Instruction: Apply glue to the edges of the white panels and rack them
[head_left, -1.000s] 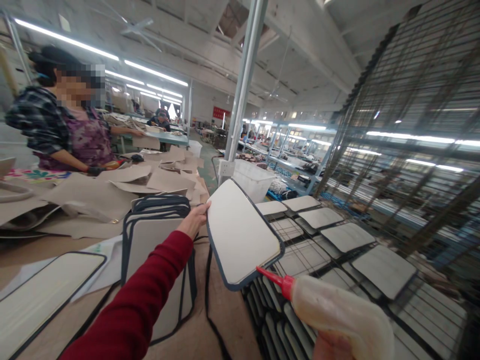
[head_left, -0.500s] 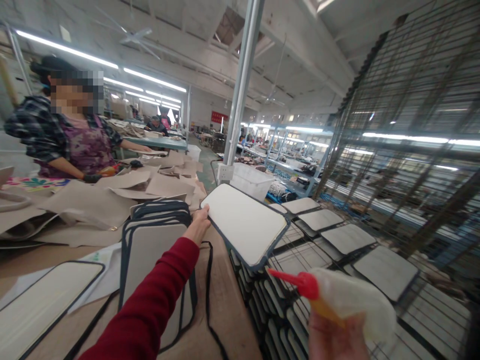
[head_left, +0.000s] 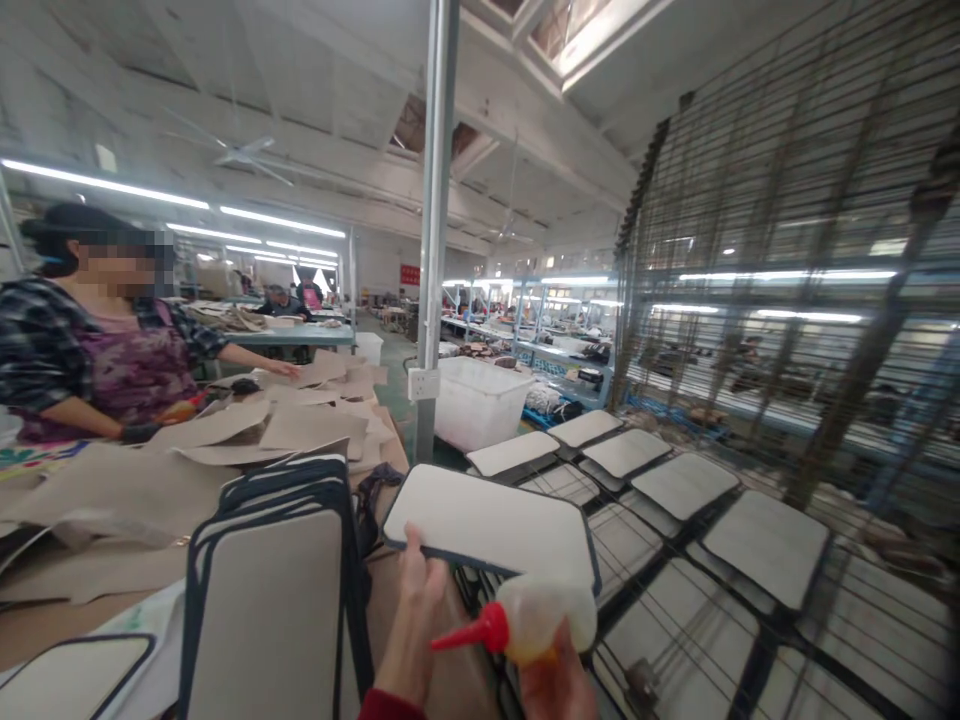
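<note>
My left hand grips the near edge of a white panel with dark blue trim, held nearly flat over the edge of a wire rack. My right hand is closed round a soft glue bottle with a red nozzle that points left, just below the panel. A stack of similar trimmed panels lies on the table to the left of my left arm.
Several white panels lie spread on the wire rack at right, under tall wire shelving. A person in a plaid shirt works at the table's far left among beige cut pieces. A white bin stands by a metal post.
The panel has swung from tilted upright to nearly flat and come lower over the rack. The glue bottle moved left and its nozzle now points left. My view has tilted upward.
</note>
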